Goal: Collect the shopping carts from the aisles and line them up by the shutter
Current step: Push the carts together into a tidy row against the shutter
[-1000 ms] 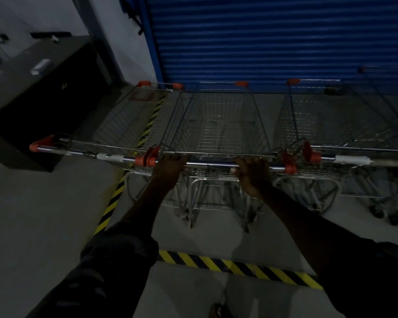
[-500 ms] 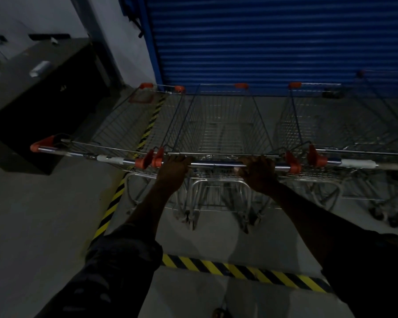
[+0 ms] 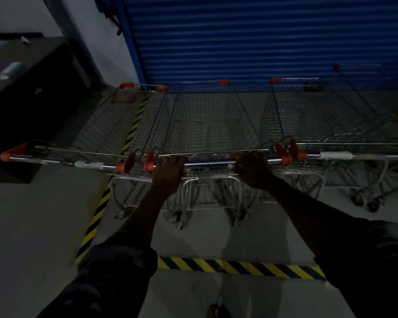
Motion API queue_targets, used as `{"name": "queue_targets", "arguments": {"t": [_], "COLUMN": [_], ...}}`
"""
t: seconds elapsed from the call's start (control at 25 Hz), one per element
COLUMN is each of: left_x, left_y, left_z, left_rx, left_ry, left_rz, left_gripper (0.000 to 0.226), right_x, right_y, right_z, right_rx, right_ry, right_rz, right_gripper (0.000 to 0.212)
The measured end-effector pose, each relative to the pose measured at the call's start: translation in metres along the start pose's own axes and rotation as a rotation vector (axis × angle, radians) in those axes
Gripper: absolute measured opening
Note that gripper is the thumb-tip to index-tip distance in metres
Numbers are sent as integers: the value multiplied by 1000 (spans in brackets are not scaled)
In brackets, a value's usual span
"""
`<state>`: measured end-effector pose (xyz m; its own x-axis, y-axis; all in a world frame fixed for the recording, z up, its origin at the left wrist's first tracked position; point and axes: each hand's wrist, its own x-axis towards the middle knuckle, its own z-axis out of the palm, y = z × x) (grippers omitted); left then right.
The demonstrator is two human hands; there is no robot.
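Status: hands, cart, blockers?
Left hand, right hand both grip handle. Cart faces shutter, nose near it. Left cart and right cart flank it closely.

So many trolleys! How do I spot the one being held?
Find the big blue shutter; wire carts stand side by side with their noses toward it. Take the middle cart. Only its handle is gripped by the left hand and right hand; both neighbours' handles carry white wraps and no hand.
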<state>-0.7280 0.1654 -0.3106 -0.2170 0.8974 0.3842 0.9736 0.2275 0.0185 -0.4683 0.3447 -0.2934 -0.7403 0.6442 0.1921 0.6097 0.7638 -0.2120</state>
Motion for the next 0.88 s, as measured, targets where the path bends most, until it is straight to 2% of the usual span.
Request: {"name": "queue_targets", "arguments": {"t": [0.28, 0.36, 0.56, 0.64, 0.76, 0.88], "left_x": [8, 12, 30, 38, 53, 60], "left_y": [0, 1, 3, 0, -3, -9], "left_z": [7, 7, 11, 11, 13, 21], "left_rx": [-69, -82, -112, -122, -126, -138], "left_ry": [-60, -32, -102, -117, -226, -223], "left_rz": [-47, -55, -74, -55, -115, -100], "left_gripper": [49, 53, 70, 68, 64, 66], "right_x": [8, 9, 16, 20, 24, 26], "right_y": [10, 12, 23, 25, 30, 31], "right_z": [2, 4, 0, -1, 1, -1], "right_rx": [-64, -33, 110, 131, 126, 112], "right_ry": [0, 26, 119, 139, 184, 178], "right_rz": [-28, -39, -57, -50, -78, -62], "right_gripper": [61, 59, 53, 53, 50, 52]}}
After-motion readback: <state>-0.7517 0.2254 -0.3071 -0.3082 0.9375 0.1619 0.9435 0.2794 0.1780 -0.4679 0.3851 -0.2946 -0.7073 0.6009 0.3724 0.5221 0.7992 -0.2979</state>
